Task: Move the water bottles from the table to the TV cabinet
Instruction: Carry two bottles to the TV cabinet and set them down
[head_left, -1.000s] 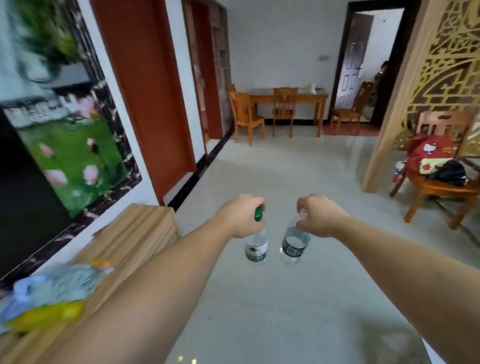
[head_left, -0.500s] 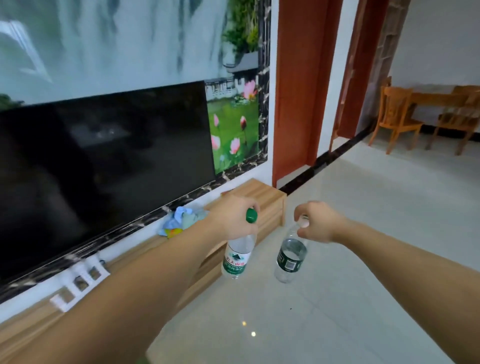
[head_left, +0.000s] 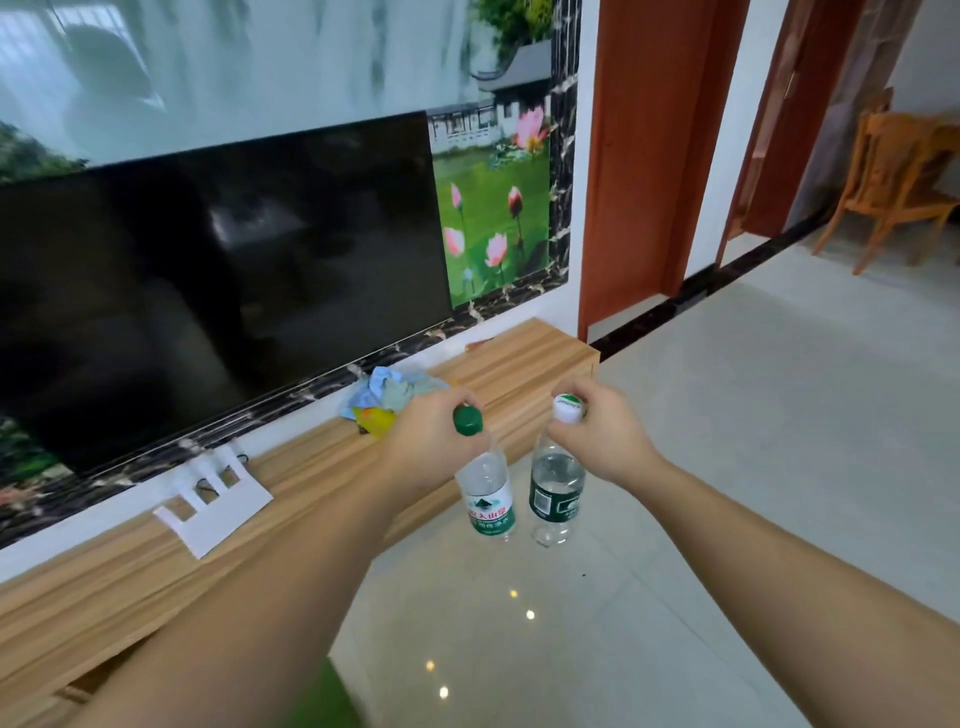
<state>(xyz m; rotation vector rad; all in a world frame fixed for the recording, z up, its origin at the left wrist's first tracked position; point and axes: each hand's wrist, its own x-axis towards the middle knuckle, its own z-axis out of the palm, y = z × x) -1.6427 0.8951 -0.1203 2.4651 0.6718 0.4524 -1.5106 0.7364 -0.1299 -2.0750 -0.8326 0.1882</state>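
Both my arms were stretched out in front of me. My left hand (head_left: 434, 447) was closed around the neck of the green-capped bottle (head_left: 485, 486), fingers curled under the cap, bottle hanging upright, white and green label low on its body. My right hand (head_left: 605, 436) was closed on the neck of the white-capped bottle (head_left: 556, 493), which had a dark green label and hung tilted slightly, base toward the left. The two bottles were just beside each other, not touching as far as I could tell, both in the air over the glossy floor (head_left: 727, 467), near the front edge of the TV cabinet (head_left: 530, 358). The cabinet was a long low wooden unit running along the wall on the left. On its top sat a crumpled blue and yellow bundle (head_left: 384, 397) just beyond my left hand, and a white cut-out card (head_left: 213, 501) further left. A dark TV (head_left: 208, 291) hung above. A wooden chair (head_left: 898, 176) stood far right.
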